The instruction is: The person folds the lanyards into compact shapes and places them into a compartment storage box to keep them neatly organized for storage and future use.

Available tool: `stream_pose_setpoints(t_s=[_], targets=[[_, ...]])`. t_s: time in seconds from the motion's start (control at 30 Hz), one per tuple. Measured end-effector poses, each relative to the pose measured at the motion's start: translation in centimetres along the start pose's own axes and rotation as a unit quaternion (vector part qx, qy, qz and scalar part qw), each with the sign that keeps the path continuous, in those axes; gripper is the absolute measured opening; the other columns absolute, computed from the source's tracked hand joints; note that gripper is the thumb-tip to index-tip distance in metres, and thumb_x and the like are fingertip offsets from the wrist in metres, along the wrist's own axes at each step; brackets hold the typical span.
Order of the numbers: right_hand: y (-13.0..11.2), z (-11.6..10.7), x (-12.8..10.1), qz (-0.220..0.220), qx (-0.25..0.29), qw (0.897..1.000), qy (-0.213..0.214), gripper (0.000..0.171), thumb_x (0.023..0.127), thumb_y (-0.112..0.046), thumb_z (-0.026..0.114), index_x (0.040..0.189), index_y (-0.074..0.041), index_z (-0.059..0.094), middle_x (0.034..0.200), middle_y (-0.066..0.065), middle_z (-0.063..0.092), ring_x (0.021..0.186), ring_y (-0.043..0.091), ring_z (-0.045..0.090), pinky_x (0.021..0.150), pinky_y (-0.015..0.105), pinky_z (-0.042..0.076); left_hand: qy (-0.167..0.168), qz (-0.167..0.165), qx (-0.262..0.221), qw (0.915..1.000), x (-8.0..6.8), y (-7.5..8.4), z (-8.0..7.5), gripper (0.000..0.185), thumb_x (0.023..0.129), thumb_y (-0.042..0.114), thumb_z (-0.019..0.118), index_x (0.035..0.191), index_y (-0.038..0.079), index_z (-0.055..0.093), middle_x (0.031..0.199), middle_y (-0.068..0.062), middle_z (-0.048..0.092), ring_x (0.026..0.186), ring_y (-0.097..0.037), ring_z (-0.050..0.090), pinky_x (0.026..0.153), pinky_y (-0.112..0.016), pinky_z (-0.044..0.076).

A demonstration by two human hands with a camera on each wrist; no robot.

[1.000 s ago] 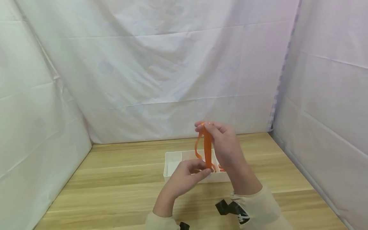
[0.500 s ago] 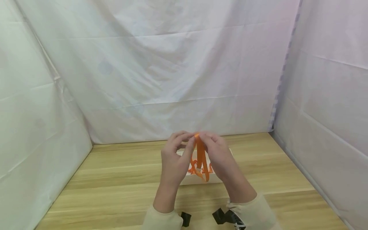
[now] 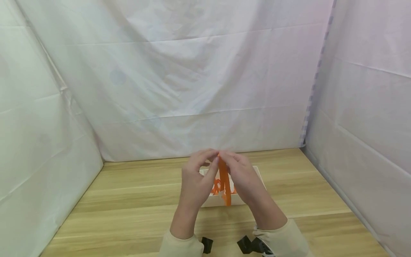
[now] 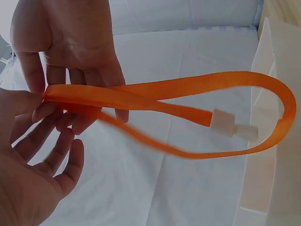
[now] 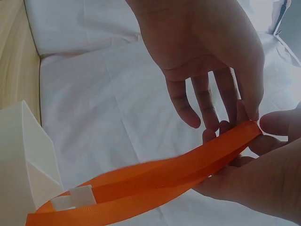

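An orange lanyard (image 4: 197,84), a flat woven strap, hangs folded in long loops from my fingertips. My left hand (image 3: 196,178) and my right hand (image 3: 245,176) meet at its top fold, thumbs and forefingers pinching it from either side. The other fingers of the left hand stay loosely bent. On one strand a white plastic clip (image 4: 222,122) dangles inside the loop, also visible in the right wrist view. The lower loop overlaps the front of a white tray (image 3: 208,202) in the head view. Fingers hide part of the fold.
More orange straps (image 3: 216,186) lie inside the divided white tray, partly behind my hands. The tray sits on a wood-grain table (image 3: 138,192). White cloth (image 3: 179,89) encloses the back and both sides.
My left hand has risen from the lanyard's lower end to the top, joining the right, which came down slightly. The strap's loops now hang freely, narrower in the head view than half a second ago.
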State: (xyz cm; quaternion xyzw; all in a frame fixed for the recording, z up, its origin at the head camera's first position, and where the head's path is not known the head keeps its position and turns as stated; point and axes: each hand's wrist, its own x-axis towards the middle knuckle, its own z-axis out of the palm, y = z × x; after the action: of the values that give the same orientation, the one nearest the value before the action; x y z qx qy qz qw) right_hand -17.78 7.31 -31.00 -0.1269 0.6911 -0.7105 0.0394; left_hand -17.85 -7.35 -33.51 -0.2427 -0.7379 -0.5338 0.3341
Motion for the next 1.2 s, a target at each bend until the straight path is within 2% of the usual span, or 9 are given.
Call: stream_pose_setpoints(t_s=[0.1, 0.2, 0.4, 0.5, 0.63, 0.83, 0.97, 1.13, 1.2], targets=[[0.0, 0.0, 0.0, -0.004, -0.007, 1.000, -0.001, 0.045, 0.115, -0.028, 0.043, 0.123, 0.004, 0.072, 0.120, 0.011, 0.071, 0.128, 0.026, 0.060, 0.127, 0.054, 0.037, -0.007, -0.012, -0.011, 0.9998, 0.0, 0.1, 0.0, 0.021, 0.099, 0.006, 0.073, 0.119, 0.009, 0.078, 0.110, -0.006, 0.079, 0.105, -0.023, 0.069, 0.084, -0.034, 0.062], [-0.1, 0.1, 0.0, -0.010, -0.013, 1.000, 0.000, 0.042, 0.115, -0.027, 0.044, 0.120, 0.001, 0.074, 0.126, 0.012, 0.071, 0.133, 0.026, 0.060, 0.129, 0.053, 0.035, 0.007, -0.060, -0.059, 0.9964, -0.2, -0.1, -0.1, 0.025, 0.102, 0.009, 0.068, 0.127, 0.009, 0.072, 0.126, -0.005, 0.073, 0.109, -0.023, 0.065, 0.090, -0.036, 0.062], [-0.6, 0.2, -0.4, -0.028, -0.017, 0.999, 0.010, 0.039, 0.114, -0.023, 0.044, 0.104, 0.002, 0.072, 0.130, 0.013, 0.071, 0.132, 0.026, 0.060, 0.126, 0.049, 0.039, 0.002, -0.188, -0.165, 0.9683, -1.6, -1.0, 0.4, 0.028, 0.108, 0.010, 0.058, 0.136, 0.010, 0.058, 0.136, -0.005, 0.063, 0.119, -0.021, 0.061, 0.100, -0.033, 0.058], [-0.7, 0.3, -0.7, -0.040, -0.015, 0.999, 0.009, 0.038, 0.113, -0.021, 0.043, 0.098, 0.003, 0.069, 0.130, 0.013, 0.070, 0.131, 0.026, 0.059, 0.120, 0.045, 0.044, -0.037, -0.207, -0.177, 0.9614, -2.4, -1.6, 0.8, 0.031, 0.106, 0.011, 0.063, 0.136, 0.012, 0.058, 0.137, -0.004, 0.063, 0.125, -0.022, 0.059, 0.105, -0.035, 0.056], [-0.7, 0.4, -0.9, -0.061, -0.002, 0.998, 0.004, 0.039, 0.112, -0.020, 0.043, 0.098, 0.008, 0.065, 0.128, 0.012, 0.069, 0.130, 0.026, 0.058, 0.114, 0.034, 0.047, -0.059, -0.186, -0.170, 0.9660, -2.9, -1.7, 1.3, 0.037, 0.102, 0.011, 0.069, 0.138, 0.015, 0.060, 0.139, 0.000, 0.065, 0.131, -0.021, 0.059, 0.112, -0.043, 0.052], [-0.4, 0.3, -0.9, -0.082, 0.026, 0.996, -0.001, 0.040, 0.112, -0.016, 0.042, 0.100, 0.017, 0.060, 0.130, 0.010, 0.066, 0.132, 0.029, 0.057, 0.111, 0.024, 0.049, -0.042, -0.113, -0.121, 0.9854, -3.0, -1.6, 1.9, 0.033, 0.103, 0.008, 0.067, 0.135, 0.011, 0.064, 0.127, -0.006, 0.074, 0.120, -0.022, 0.070, 0.108, -0.045, 0.057], [-0.4, 0.2, -0.8, -0.076, 0.011, 0.997, 0.009, 0.040, 0.112, -0.017, 0.042, 0.097, 0.014, 0.062, 0.133, 0.008, 0.067, 0.135, 0.028, 0.057, 0.116, 0.032, 0.045, -0.050, -0.067, -0.087, 0.9927, -3.1, -1.8, 2.2, 0.029, 0.107, 0.007, 0.060, 0.136, 0.009, 0.064, 0.118, -0.010, 0.075, 0.104, -0.020, 0.072, 0.095, -0.037, 0.062], [-0.5, 0.1, -0.9, -0.067, -0.012, 0.998, 0.019, 0.040, 0.111, -0.018, 0.042, 0.095, 0.010, 0.064, 0.136, 0.008, 0.067, 0.139, 0.026, 0.054, 0.123, 0.045, 0.035, -0.048, -0.049, -0.082, 0.9943, -3.0, -2.0, 2.4, 0.023, 0.110, 0.009, 0.057, 0.131, 0.006, 0.065, 0.096, -0.012, 0.070, 0.078, -0.012, 0.061, 0.066, -0.024, 0.056], [-0.6, 0.0, -1.0, -0.063, -0.023, 0.998, 0.017, 0.040, 0.112, -0.019, 0.042, 0.096, 0.009, 0.066, 0.138, 0.007, 0.066, 0.140, 0.026, 0.052, 0.122, 0.047, 0.035, -0.036, -0.037, -0.082, 0.9953, -2.9, -2.2, 2.5, 0.019, 0.110, 0.009, 0.056, 0.125, 0.005, 0.067, 0.091, -0.012, 0.069, 0.074, -0.013, 0.060, 0.063, -0.024, 0.056]])
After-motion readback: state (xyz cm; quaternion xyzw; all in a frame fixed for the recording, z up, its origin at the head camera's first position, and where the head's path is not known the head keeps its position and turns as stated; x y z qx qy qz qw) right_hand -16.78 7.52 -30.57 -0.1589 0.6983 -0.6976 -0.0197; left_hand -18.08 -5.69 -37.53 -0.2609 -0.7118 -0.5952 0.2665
